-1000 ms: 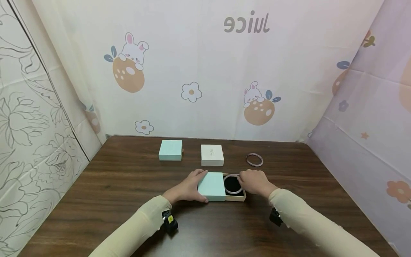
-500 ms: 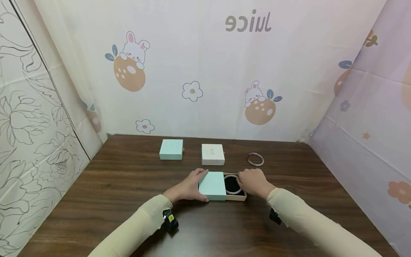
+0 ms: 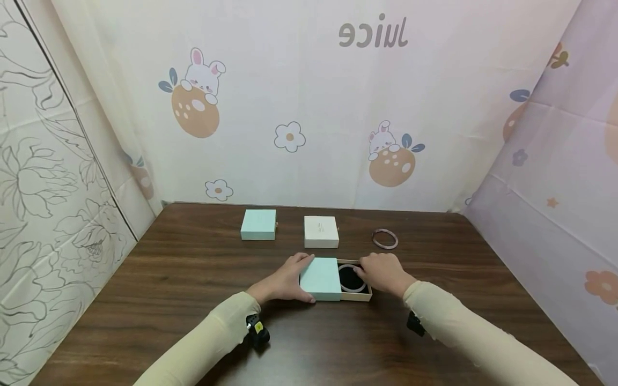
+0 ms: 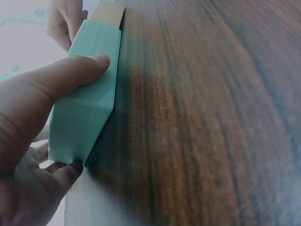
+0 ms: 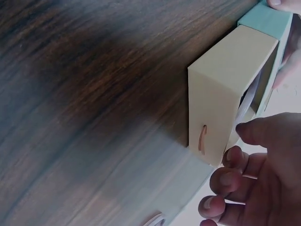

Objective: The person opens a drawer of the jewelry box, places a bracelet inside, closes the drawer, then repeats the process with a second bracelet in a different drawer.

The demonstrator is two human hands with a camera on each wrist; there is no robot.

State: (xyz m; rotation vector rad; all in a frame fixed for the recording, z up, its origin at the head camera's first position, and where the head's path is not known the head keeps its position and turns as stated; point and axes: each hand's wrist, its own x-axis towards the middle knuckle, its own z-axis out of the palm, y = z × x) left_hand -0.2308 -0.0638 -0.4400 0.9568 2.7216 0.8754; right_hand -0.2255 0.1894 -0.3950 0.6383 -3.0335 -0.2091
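My left hand (image 3: pixel 286 281) grips the closed end of a mint-green box sleeve (image 3: pixel 321 279), thumb on its near side and other fingers behind it. A cream drawer (image 3: pixel 356 297) is partly out of the sleeve's right side. Inside it, on black lining, lies a pale lilac bangle (image 3: pixel 352 290). My right hand (image 3: pixel 383 272) is over the drawer's right end. In the right wrist view, its thumb (image 5: pixel 254 131) reaches the bangle's edge, while the loosely bent fingers (image 5: pixel 226 179) stay outside the drawer, near a small ribbon pull (image 5: pixel 202 140).
Behind my hands stand a second mint-green box (image 3: pixel 258 225) on the left and a white box (image 3: pixel 321 231) in the middle. A purple bangle (image 3: pixel 384 239) lies at the back right of the dark wooden table (image 3: pixel 193 279). A printed curtain (image 3: pixel 299 96) hangs behind.
My right thumb has shifted inward over the black lining within the bangle. My left hand and the box stay in place; the head view drifts slightly.
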